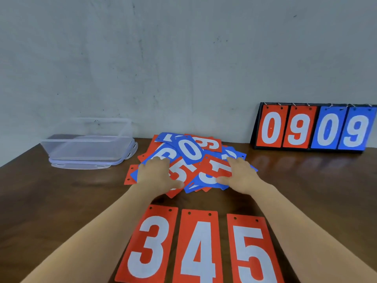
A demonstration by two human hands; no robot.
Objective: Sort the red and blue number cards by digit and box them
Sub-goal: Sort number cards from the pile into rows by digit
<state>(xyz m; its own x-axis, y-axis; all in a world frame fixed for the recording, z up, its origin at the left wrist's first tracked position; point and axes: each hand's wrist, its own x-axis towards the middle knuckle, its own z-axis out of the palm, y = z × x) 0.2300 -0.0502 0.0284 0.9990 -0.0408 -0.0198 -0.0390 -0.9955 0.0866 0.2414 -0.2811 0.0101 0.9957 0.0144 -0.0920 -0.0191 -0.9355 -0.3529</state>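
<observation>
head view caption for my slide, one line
Left hand and right hand rest on the jumbled card pile; a row of red cards, 3, 4, 5, lies nearer.

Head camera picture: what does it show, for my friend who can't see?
The left hand and right hand rest on a messy pile of red and blue number cards. Red cards 3, 4 and 5 lie nearer; a clear box sits left, a scoreboard right.

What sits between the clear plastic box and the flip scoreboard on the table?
The jumbled heap of red and blue number cards, with the left hand and right hand resting on it; head view.
</observation>
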